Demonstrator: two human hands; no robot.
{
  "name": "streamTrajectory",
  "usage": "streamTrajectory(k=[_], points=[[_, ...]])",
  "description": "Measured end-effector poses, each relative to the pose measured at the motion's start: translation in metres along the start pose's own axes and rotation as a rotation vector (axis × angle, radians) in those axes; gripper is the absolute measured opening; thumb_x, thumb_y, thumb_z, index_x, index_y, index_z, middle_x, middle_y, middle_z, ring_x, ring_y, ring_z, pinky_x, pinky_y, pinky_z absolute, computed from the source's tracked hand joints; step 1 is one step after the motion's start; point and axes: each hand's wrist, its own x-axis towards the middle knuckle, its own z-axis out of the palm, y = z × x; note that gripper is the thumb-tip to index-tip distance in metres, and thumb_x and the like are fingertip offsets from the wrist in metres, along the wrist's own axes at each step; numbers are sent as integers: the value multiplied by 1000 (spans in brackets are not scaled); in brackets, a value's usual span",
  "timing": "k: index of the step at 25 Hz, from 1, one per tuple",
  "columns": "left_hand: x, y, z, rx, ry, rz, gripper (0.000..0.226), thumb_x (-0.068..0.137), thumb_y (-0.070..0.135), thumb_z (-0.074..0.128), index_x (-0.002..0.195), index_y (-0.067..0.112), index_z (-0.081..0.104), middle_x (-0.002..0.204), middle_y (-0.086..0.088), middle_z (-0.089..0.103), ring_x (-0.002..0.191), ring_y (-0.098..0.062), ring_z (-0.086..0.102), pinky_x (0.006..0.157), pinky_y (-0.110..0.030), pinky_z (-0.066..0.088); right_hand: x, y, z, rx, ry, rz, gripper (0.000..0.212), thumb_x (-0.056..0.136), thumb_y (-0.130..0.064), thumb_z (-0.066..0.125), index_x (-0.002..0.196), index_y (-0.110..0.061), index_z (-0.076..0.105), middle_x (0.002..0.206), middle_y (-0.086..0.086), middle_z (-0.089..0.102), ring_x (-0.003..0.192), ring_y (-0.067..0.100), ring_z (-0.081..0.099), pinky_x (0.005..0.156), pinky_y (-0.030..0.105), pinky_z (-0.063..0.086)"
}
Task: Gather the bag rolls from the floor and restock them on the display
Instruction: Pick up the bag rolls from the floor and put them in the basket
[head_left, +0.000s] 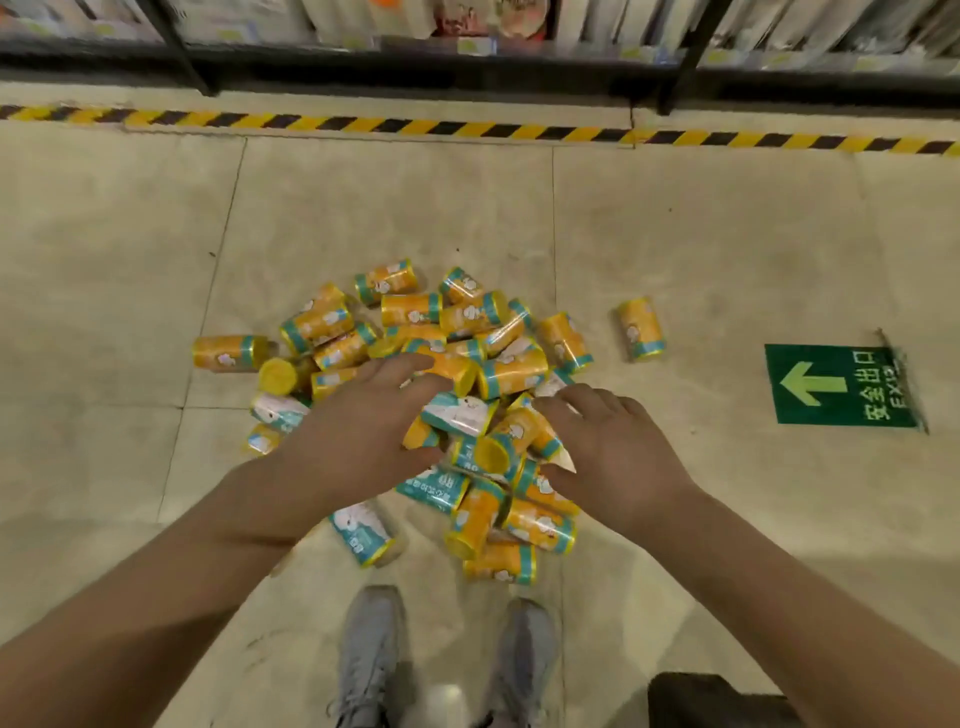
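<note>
Lying heaped: glossy cylindrical bag rolls (511, 371); left hand (358, 431), right hand (613, 452) above, fingers apart.

The bag rolls (511, 371) are gleaming in glossy printed plastic wrap, with light catching on their smooth yellow and teal sides. The floor (363, 208) is showing as smooth, stone-like tile, matt and a little scuffed. The striped tape (415, 126) along it is shining faintly, like vinyl. The green sign (836, 384) is lying as a thin film, its right edge wrinkling and fraying. The shoes (371, 654) are showing grey knitted cloth, and the shelf frame (179, 47) is looking like dark painted metal
</note>
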Motion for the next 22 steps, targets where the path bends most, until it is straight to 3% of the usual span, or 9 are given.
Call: streamTrajectory(k=[3, 5, 8, 10, 15, 19, 22], points=[[23, -36, 70, -1, -37, -1, 77, 78, 68, 44, 141, 25, 51, 150, -6, 42, 136, -35, 43, 100, -55, 48, 27, 12, 85, 12, -44, -22, 72, 76, -35, 79, 141, -18, 53, 134, 11, 55, 119, 36, 55, 97, 45, 42], [38, -56, 107, 5, -54, -3, 80, 78, 70, 40, 140, 21, 54, 149, -9, 44, 135, -37, 45, 100, -57, 47, 44, 18, 136, 0, -59, -10, 79, 79, -35, 77, 148, -18, 44, 141, 12, 49, 127, 36, 49, 102, 46, 38], [56, -84, 141, 16, -75, -21, 78, 79, 67, 55, 144, 24, 50, 152, -6, 40, 140, -35, 40, 104, -58, 44, 68, 18, 195, -49, -112, -32, 90, 70, -26, 86, 148, -14, 45, 142, 17, 49, 126, 40, 50, 102, 48, 39], [67, -99, 155, 16, -78, -35, 74, 82, 50, 73, 146, 25, 47, 155, -3, 36, 142, -32, 35, 106, -56, 43, 84, 18, 227, -83, -136, -67, 95, 62, -19, 89, 147, -13, 46, 139, 18, 52, 124, 41, 51, 101, 48, 40], [89, -118, 165, 28, -58, -34, 76, 81, 35, 81, 148, 24, 46, 156, -5, 34, 142, -34, 33, 108, -51, 42, 107, 23, 255, -132, -219, -135, 100, 75, -38, 82, 155, -19, 26, 146, 9, 42, 135, 33, 40, 110, 46, 32], [119, -119, 157, 78, -64, -43, 79, 83, 31, 80, 150, 22, 40, 157, -7, 32, 142, -35, 32, 109, -51, 41, 101, 35, 249, -140, -234, -238, 95, 56, -36, 92, 141, -21, 52, 125, 15, 59, 109, 38, 59, 93, 53, 50], [158, -119, 165, 201, -139, -54, 88, 86, 22, 75, 158, 26, 24, 164, -4, 17, 149, -30, 16, 114, -47, 35, 92, 56, 240, -48, -144, -225, 87, 63, -43, 87, 140, -20, 54, 115, 14, 61, 95, 35, 64, 79, 46, 55]])
